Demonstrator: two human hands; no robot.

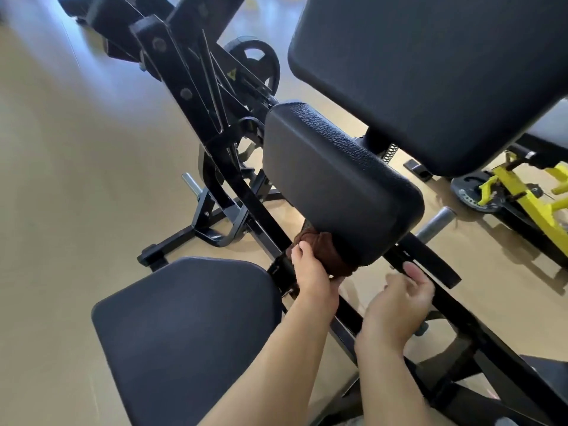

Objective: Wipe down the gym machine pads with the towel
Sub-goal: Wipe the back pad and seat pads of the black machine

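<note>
A brown towel [319, 245] is bunched against the lower edge of the middle black pad [335, 182]. My left hand [312, 272] grips the towel from below and presses it to that pad's underside. My right hand [399, 305] hovers beside the black frame bar [430, 262], fingers loosely curled, holding nothing; a fingertip is close to the bar. A large black pad [430, 72] stands above at the upper right. The black seat pad [184, 333] lies at the lower left.
The machine's black steel frame [196, 96] runs diagonally from upper left to lower right, with a weight plate [255, 61] behind it. Chrome pegs [435, 224] stick out near the middle pad. A yellow machine [522, 195] stands on the tan floor at right.
</note>
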